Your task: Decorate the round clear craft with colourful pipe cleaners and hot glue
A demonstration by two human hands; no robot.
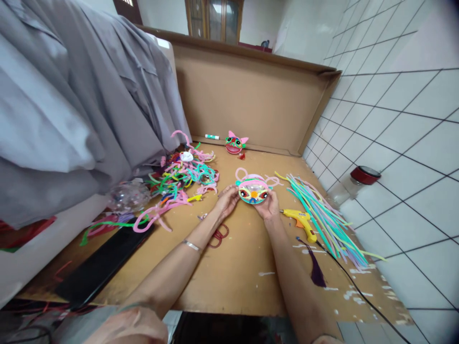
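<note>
Between both hands, above the middle of the table, is a colourful pipe-cleaner animal head (253,189) with pink loop ears, red-ringed eyes and an orange nose. My left hand (227,200) grips its left edge with the fingers closed. My right hand (269,204) holds it from below and the right, its fingers partly hidden behind the head. Just right of my right hand lies a yellow glue gun (301,222), its nozzle pointing left. A dark red pipe-cleaner loop (218,237) rests on the table beside my left forearm.
Loose pipe cleaners (193,172) heap up at the left; straight ones (322,220) lie in a bundle at the right. A finished-looking head (234,143) and a glue stick (212,137) sit by the cardboard wall (251,95). A purple tassel (316,270) and black case (103,263) lie nearer.
</note>
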